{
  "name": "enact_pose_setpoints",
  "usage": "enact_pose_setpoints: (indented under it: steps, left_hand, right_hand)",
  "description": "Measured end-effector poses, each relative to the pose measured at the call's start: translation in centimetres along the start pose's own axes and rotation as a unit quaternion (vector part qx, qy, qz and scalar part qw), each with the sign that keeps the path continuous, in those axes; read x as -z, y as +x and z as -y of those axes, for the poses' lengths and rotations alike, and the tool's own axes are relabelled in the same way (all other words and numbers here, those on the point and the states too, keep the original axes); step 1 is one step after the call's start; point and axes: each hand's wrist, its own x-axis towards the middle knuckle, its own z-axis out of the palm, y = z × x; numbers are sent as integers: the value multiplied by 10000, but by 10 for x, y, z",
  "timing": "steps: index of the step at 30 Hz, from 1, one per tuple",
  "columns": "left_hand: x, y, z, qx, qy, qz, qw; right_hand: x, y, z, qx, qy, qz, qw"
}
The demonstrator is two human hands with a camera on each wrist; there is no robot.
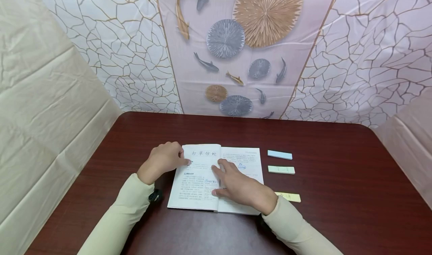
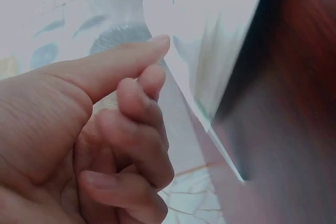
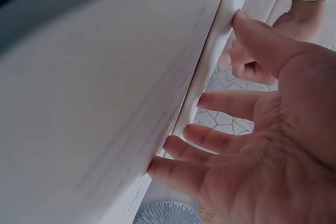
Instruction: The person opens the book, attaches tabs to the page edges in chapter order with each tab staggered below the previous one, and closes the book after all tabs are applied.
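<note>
An open book (image 1: pixel 194 187) with printed Chinese text lies on the dark red table, four large characters at the top of its left page. At the upper part of that page's outer edge is my left hand (image 1: pixel 165 157), thumb over the page and the other fingers curled at the edge. The left wrist view shows this hand (image 2: pixel 121 124) with thumb and index tips close together at the paper (image 2: pixel 199 40). My right hand (image 1: pixel 237 182) rests with spread fingers across the book's middle fold, its fingertips (image 3: pixel 157 166) touching the pages.
Right of the book lie three small sticky-note pads: blue (image 1: pixel 279 155), green (image 1: pixel 281 170) and yellow (image 1: pixel 290 197), the last partly behind my right wrist. The table (image 1: pixel 337 165) ends at a patterned cloth backdrop (image 1: pixel 135 52).
</note>
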Motion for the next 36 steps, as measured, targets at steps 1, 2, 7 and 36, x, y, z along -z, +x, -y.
enact_pose_setpoints:
  steps: [1,2,7,36]
  left_hand:
    - [1,-1,-3,-68,16,-29,10000]
    - [2,-2,-5,-134,20,-50,9999]
    - [7,-8,-16,-610,-107,-128,9980]
    - [-36,-7,-36,-1827,25,923,9788]
  right_hand:
    - [0,0,0,4,-45,5,10000]
    - [0,0,0,10,-104,9,9999]
    - [1,-1,0,73,-283,-8,9996]
    - [8,-1,-9,375,-244,84,9990]
